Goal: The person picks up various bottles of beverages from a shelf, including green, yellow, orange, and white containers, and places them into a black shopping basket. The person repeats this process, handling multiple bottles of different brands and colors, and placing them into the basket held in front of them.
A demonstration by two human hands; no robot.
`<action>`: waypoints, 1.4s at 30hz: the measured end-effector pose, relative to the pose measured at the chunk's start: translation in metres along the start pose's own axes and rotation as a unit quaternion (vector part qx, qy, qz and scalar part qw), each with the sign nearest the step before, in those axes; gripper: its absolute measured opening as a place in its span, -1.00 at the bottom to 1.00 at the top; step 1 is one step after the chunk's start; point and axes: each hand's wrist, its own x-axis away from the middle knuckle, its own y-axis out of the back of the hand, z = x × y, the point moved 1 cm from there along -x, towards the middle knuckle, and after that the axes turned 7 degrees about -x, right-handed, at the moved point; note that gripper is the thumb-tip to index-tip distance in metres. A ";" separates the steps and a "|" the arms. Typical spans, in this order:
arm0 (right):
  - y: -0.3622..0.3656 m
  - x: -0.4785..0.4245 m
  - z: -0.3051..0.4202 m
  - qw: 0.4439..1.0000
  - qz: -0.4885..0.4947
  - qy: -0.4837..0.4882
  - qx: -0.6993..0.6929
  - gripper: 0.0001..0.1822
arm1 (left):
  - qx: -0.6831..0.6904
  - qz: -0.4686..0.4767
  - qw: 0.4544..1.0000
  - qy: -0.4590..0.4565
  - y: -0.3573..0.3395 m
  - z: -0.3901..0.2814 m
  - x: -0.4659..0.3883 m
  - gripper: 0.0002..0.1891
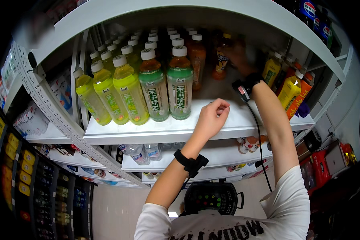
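Note:
Deep in the shelf, my right hand [238, 58] reaches to a yellow-capped bottle of orange-brown drink [222, 57] standing upright. The hand is dim and blurred at the bottle's right side, so its grip is unclear. My left hand [214, 115] hovers over the shelf's front edge [156, 132], fingers curled in with nothing visible in them. Left of my hands, green-labelled tea bottles [180, 87] and yellow-green drink bottles [130, 93] stand in rows with white caps. An orange-brown bottle [197, 60] stands behind the nearest green-labelled one.
Yellow bottles [290, 91] and an orange bottle [301, 94] stand at the shelf's right end. A cable [259, 141] hangs from my right wrist device. Below are a shelf with clear water bottles [153, 152] and a black basket [195, 187] on the floor.

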 end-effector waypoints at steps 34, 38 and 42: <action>0.077 0.131 0.186 0.995 0.064 0.003 -0.075 -0.27 | 0.009 0.141 0.988 0.064 0.004 -0.016 0.000 -0.52; 0.069 0.124 0.181 0.990 0.061 0.008 -0.128 -0.36 | 0.012 0.155 0.986 0.069 0.004 -0.012 -0.001 -0.52; 0.057 0.125 0.171 0.983 0.047 0.020 -0.174 -0.35 | 0.021 0.161 0.983 0.082 0.003 -0.012 -0.001 -0.49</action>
